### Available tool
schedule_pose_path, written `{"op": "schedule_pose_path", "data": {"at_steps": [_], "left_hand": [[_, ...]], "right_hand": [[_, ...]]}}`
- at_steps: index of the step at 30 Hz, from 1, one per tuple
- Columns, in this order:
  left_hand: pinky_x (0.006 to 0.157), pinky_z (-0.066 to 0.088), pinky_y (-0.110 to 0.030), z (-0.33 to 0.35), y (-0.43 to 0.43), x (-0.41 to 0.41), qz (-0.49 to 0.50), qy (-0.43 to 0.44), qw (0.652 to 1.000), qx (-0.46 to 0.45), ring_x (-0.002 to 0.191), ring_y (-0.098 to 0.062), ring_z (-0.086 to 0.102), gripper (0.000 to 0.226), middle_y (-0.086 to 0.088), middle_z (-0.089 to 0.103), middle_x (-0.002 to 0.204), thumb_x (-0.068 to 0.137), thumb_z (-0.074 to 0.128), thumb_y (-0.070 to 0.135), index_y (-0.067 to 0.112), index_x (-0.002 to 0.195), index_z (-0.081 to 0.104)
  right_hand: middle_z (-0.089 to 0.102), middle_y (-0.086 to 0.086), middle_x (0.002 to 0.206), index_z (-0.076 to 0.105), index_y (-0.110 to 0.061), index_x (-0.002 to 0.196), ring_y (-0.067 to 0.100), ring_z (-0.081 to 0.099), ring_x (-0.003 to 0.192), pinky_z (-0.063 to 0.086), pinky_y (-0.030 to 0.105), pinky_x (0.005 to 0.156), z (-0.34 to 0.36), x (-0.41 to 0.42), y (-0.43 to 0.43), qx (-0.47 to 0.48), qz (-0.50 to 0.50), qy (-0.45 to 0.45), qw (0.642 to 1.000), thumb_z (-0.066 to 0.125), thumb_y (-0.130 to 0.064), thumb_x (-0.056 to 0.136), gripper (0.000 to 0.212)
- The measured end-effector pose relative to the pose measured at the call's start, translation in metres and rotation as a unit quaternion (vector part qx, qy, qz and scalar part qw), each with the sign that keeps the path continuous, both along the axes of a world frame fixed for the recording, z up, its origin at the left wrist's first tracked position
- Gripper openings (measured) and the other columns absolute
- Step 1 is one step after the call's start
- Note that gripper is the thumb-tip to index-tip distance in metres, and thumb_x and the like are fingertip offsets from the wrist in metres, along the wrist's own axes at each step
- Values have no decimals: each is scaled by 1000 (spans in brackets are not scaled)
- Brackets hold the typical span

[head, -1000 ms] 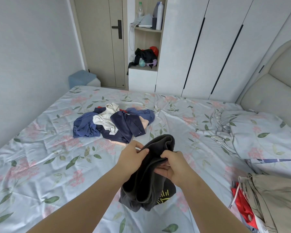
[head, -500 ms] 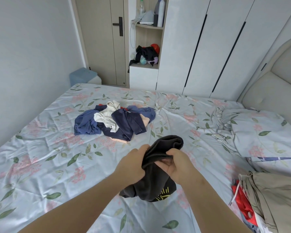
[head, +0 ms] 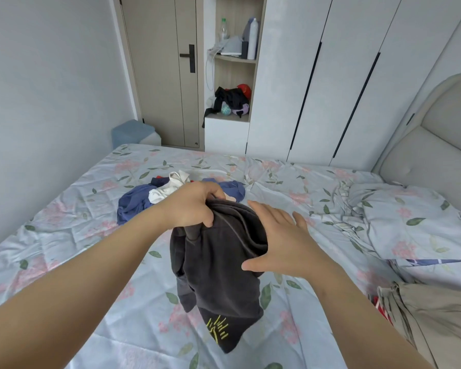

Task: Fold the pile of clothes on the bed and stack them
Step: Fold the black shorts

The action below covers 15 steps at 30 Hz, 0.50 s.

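A dark grey garment (head: 221,275) with a yellow print near its hem hangs in the air above the floral bed sheet (head: 64,235). My left hand (head: 190,203) grips its top edge in a fist. My right hand (head: 280,241) has straight, spread fingers and lies against the garment's right side. Behind my hands, the pile of unfolded clothes (head: 147,198), blue, navy and white, lies on the bed, partly hidden by my left hand. Folded clothes (head: 431,320), beige on top with red beneath, sit at the bed's right edge.
A floral pillow (head: 415,222) lies at the right below a padded headboard (head: 442,139). White wardrobe doors (head: 330,75), an open shelf niche (head: 234,75) with bottles and bundled items, and a door (head: 171,70) stand beyond the bed. A blue box (head: 133,133) sits by the wall.
My hands have lifted the dark garment higher. My right hand has let go of the fabric and opened flat against it. My left hand keeps its grip.
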State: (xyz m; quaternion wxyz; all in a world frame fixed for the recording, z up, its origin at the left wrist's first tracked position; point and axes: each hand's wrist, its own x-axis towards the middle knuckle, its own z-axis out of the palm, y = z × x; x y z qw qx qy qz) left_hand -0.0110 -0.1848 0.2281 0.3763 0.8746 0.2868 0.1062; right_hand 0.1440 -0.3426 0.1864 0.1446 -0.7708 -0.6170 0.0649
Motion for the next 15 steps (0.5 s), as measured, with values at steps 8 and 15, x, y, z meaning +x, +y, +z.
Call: {"op": "schedule_pose_path", "data": {"at_steps": [8,15], "left_hand": [[72,48,-12,8,9,-16,59,-90,993,42,89,-6,61,52,15,64,97,69,73,2,34,106,56],[77,54,-37,-26,0,-18,155,-194,958,-144,96,-22,60,74,-4,59,111,71,73,-8,28,127,41]], "right_hand": [[66,-14,71,62,-32,78,2,60,68,46,12,56,34,24,3,235,-143,232,933,66,-8,72,25],[74,-8,81,68,-23,90,8,71,74,53,17,58,34,21,-2,313,-130,511,790,73,3,74,31]]}}
